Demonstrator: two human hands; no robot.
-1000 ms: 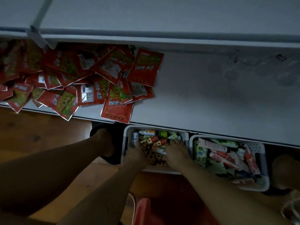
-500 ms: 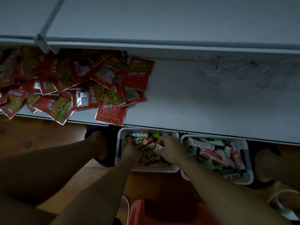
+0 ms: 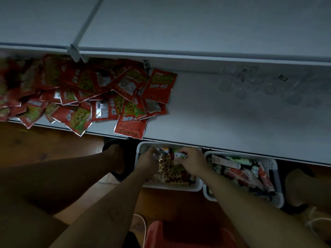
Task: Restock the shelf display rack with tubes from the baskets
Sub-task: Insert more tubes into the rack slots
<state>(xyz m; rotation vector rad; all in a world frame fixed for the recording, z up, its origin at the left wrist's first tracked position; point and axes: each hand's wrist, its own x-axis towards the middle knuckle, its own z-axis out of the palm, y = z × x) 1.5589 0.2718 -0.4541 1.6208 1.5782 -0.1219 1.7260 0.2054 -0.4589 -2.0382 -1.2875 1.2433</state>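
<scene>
At ten o'clock, red packets point(image 3: 125, 97) are heaped on the shelf point(image 3: 215, 122). At six o'clock, small tubes point(image 3: 166, 151) are being gathered in the left basket point(image 3: 179, 188). Some seem, in the dim light, to be gripped by the left hand point(image 3: 147, 161), and one is pinched by the right hand point(image 3: 192, 163) close beside it. More are seen in the right basket point(image 3: 267, 162) at four o'clock. A firm handful should be secured before lifting, so that nothing is dropped.

right hand point(image 3: 192, 162): now pinching tube point(image 3: 180, 155) | left hand point(image 3: 147, 161): shifted to basket point(image 3: 172, 187) far end
</scene>
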